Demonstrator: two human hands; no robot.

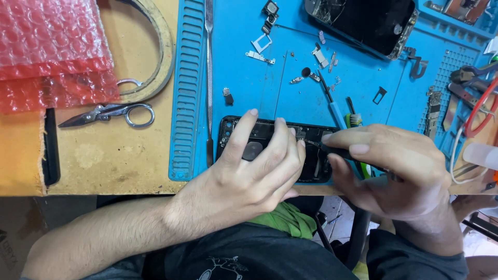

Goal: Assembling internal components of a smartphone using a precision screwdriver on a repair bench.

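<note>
Black opened phone shell (316, 161) pinned flat on blue silicone work mat (244, 78) by spread left hand (254, 166), steadying it. Right hand (389, 166) closed around thin dark-handled tool (332, 150), tip inside shell.

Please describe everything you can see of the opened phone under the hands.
The phone is a dark open shell, lying flat near the blue mat's front edge. Small parts and a round dark piece show inside. The left hand presses on it; the right hand points a thin dark tool into it.
</note>
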